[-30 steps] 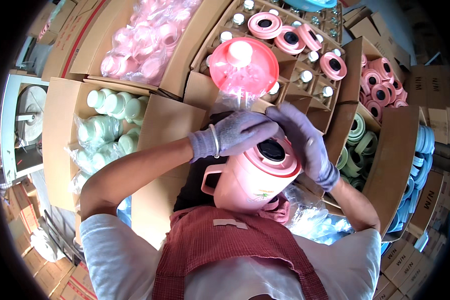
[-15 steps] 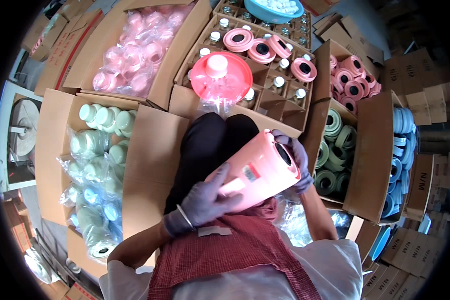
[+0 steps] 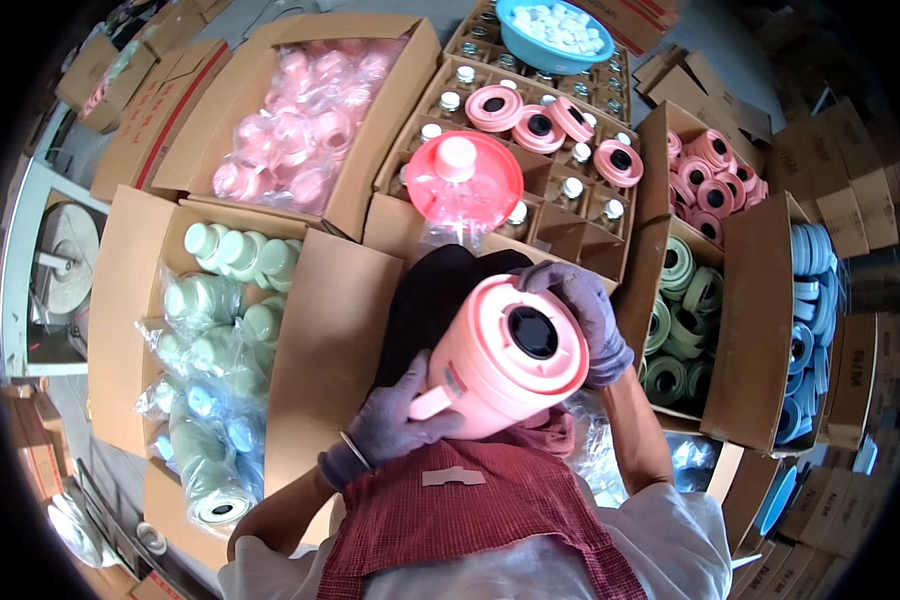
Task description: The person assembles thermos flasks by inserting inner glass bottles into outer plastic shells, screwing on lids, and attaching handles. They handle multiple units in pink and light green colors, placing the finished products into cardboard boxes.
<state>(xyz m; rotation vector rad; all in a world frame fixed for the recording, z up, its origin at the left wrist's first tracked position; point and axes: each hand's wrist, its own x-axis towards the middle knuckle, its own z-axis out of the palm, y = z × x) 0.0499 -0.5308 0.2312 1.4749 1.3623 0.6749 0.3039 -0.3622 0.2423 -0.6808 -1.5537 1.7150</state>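
Observation:
Above my lap I hold a pink jug, tilted so that its ring-shaped end with a black round center faces up toward me. My gloved left hand is closed at the jug's handle, low on its left side. My gloved right hand curls over the far right rim of the ringed end, its fingers partly hidden behind it. Beyond my knees, a red-pink round tray carries a pale pink cap and clear plastic film.
A divided carton ahead holds glass bottles and several pink rings. A blue basin of white caps sits behind. Left cartons hold bagged pink and green parts; right ones hold pink, green and blue rings.
The jug has turned so that its ringed end faces me and its handle shows at the left. My left hand has shifted from its side to the handle; my right remains at the rim.

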